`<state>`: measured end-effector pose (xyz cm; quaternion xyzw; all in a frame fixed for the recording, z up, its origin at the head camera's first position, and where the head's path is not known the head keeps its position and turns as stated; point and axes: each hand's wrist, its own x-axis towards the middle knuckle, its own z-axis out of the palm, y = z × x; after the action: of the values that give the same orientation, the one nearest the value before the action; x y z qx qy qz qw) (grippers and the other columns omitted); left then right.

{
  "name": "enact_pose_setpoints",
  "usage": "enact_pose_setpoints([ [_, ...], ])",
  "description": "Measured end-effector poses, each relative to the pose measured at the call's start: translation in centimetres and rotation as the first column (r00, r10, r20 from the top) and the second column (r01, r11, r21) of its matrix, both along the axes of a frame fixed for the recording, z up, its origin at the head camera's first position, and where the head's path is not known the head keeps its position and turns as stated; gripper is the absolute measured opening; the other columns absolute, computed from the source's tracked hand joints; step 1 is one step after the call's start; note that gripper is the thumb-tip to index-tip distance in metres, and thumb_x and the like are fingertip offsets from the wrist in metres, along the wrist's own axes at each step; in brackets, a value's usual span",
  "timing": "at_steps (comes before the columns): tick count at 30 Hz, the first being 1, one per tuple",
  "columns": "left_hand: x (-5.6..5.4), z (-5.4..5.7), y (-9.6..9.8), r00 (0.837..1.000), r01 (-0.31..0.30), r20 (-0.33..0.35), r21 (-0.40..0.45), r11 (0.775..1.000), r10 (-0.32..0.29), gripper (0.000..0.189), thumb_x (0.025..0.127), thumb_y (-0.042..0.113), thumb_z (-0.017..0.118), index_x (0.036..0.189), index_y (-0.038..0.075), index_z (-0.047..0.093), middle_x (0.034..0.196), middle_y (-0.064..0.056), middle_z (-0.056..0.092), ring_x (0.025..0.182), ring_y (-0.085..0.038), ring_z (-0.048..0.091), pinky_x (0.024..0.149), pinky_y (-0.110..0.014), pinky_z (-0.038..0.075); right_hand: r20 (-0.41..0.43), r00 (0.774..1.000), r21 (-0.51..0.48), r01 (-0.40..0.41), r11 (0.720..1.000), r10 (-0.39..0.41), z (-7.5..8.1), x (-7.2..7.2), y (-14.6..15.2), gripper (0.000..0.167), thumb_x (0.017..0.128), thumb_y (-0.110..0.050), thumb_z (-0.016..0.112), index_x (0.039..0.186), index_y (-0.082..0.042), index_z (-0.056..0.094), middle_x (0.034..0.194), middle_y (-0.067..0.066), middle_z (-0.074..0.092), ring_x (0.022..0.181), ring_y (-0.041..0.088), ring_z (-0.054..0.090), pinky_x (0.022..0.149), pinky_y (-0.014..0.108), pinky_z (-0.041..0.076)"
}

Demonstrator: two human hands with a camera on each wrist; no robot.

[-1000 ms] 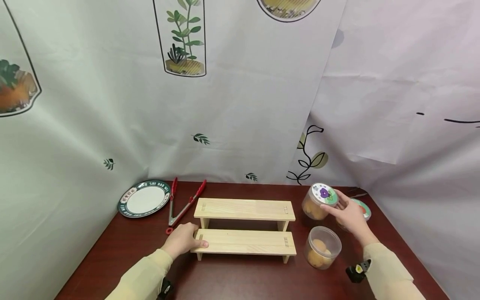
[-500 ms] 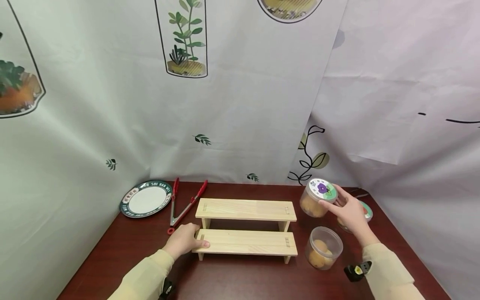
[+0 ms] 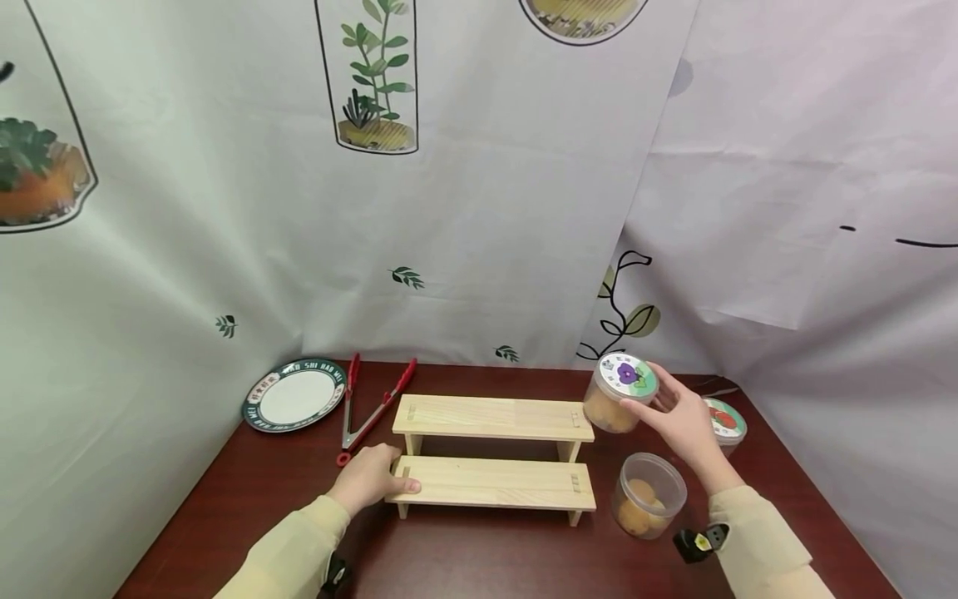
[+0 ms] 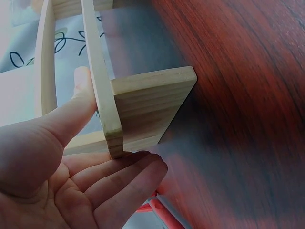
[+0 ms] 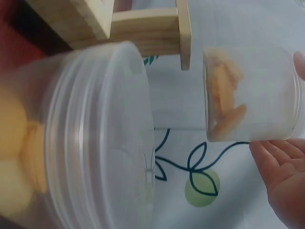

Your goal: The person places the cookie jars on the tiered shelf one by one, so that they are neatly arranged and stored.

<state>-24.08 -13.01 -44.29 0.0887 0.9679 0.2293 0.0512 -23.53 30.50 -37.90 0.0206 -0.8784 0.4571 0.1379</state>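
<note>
A two-tier wooden shelf point(image 3: 490, 484) stands mid-table. My left hand point(image 3: 370, 478) holds the left end of its lower board; in the left wrist view the thumb lies over the board and the fingers point(image 4: 119, 176) lie along its end. My right hand point(image 3: 677, 416) grips a clear round jar point(image 3: 609, 408) near its purple-flower lid, at the shelf's upper right end. Several biscuits point(image 5: 226, 93) sit at its bottom, and the right wrist view shows the jar off the table. Below that hand stands a lidless clear jar point(image 3: 648, 497) with round biscuits inside.
A third jar point(image 3: 724, 423) with a red-and-green lid stands at the right, partly behind the right wrist. At the back left are a green-rimmed plate point(image 3: 295, 395) and red-handled tongs point(image 3: 367, 427), spread apart. A patterned cloth point(image 3: 479, 208) hangs behind the table.
My right hand has carried the lidded jar left and slightly up, closer to the shelf, uncovering more of the jar behind. The left hand keeps its hold on the board.
</note>
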Motion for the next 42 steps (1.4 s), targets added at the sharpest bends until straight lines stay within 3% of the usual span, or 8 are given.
enact_pose_setpoints([
  [12,-0.2,0.5,-0.1,0.999,0.013,0.031,-0.05,0.999,-0.012,0.052,0.068,0.04,0.083,0.098,0.0,0.069,0.079,-0.005,0.066,0.066,-0.016,0.051,0.063,-0.033,0.041,-0.02,0.999,0.013,-0.035,0.999,0.035,-0.3,-0.4,-2.4,0.08,0.08,-0.037,0.076,0.145,-0.009,0.038,0.142,0.017,0.045,0.125,0.031,0.049,0.086,0.012,0.042],
  [16,0.0,0.4,-0.3,1.0,0.014,0.012,-0.051,0.999,-0.014,0.05,0.068,0.04,0.083,0.096,0.0,0.069,0.072,-0.004,0.063,0.064,-0.016,0.049,0.059,-0.032,0.038,-0.042,0.998,0.015,-0.054,0.998,0.055,-0.2,-0.5,-3.2,0.079,0.079,-0.036,0.077,0.143,-0.01,0.04,0.141,0.015,0.047,0.124,0.03,0.051,0.087,0.015,0.043],
  [24,0.1,0.3,-0.3,1.0,0.024,-0.003,-0.055,0.998,-0.024,0.048,0.069,0.04,0.083,0.093,0.0,0.068,0.069,-0.003,0.059,0.063,-0.016,0.048,0.058,-0.032,0.037,-0.048,0.996,0.027,-0.071,0.997,0.073,0.2,-0.5,-4.7,0.08,0.077,-0.038,0.079,0.142,-0.011,0.042,0.138,0.016,0.05,0.121,0.032,0.053,0.092,0.037,0.045],
  [42,-0.1,0.4,0.1,0.999,0.03,0.016,-0.072,0.997,-0.029,0.042,0.071,0.037,0.082,0.086,0.001,0.066,0.062,-0.002,0.051,0.059,-0.017,0.045,0.057,-0.031,0.035,-0.077,0.986,-0.014,-0.152,0.988,0.151,0.6,-1.2,-8.0,0.077,0.076,-0.031,0.08,0.141,-0.009,0.044,0.136,0.017,0.052,0.119,0.031,0.055,0.093,0.038,0.045],
])
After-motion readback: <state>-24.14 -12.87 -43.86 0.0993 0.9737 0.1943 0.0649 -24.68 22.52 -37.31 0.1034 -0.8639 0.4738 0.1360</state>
